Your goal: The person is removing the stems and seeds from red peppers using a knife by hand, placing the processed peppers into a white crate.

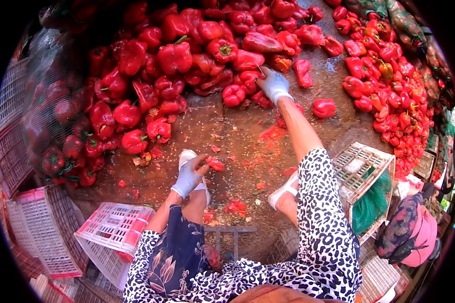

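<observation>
**Pepper scrap (216, 164) in the left hand (189, 177), pepper pile (175, 58) at the right hand (274, 85)**

In the head view, the left fingers pinch the red scrap above the seed-strewn floor (207, 123), just beside a white shoe (187, 155). The right fingers meet a red pepper (248, 81) at the pile's near edge; whether they grip or merely touch it, I cannot tell. The pile spreads beyond and left of them. A loose pepper (324, 108) lies to their right, nearer the person.
</observation>
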Motion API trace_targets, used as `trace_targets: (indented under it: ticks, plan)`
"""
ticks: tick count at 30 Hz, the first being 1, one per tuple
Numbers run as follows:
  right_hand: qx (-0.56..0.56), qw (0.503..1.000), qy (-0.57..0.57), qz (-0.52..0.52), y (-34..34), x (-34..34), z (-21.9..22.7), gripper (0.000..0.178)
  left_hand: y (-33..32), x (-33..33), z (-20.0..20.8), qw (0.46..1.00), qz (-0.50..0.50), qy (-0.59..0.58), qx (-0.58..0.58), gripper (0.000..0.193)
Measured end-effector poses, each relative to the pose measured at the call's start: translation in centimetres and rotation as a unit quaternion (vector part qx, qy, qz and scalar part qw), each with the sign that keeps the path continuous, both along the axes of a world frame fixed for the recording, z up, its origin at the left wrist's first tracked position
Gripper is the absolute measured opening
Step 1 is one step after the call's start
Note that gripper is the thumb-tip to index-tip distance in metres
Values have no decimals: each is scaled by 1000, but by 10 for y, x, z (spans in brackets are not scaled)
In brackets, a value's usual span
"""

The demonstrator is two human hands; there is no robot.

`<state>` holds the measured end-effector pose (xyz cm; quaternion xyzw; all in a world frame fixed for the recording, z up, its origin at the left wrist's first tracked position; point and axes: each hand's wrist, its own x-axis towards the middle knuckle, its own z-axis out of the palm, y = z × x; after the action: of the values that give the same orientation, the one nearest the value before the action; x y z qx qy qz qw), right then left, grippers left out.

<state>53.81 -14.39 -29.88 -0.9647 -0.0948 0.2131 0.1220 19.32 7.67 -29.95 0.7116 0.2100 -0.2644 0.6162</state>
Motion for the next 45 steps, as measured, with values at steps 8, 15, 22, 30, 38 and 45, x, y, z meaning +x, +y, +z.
trace_targets:
  ticks: [8,15,22,30,38,45]
  plan:
    - [13,999,45,-17,12,6,-4,47,1,9,18,999,0,26,-18,42]
    - [226,949,130,-175,3,-23,40,33,10,40,36,991,98,-62,-72,66]
    - [335,847,340,-235,35,-128,56,32,1,86,65,963,89,-255,19,106]
    - [297,839,424,-166,58,-174,73,31,15,65,42,972,141,-136,-126,58]
    - [298,896,302,-133,68,-174,85,53,25,52,28,908,325,-4,-264,38]
    - [236,967,92,21,64,-218,95,51,32,56,31,917,341,-11,-207,35]
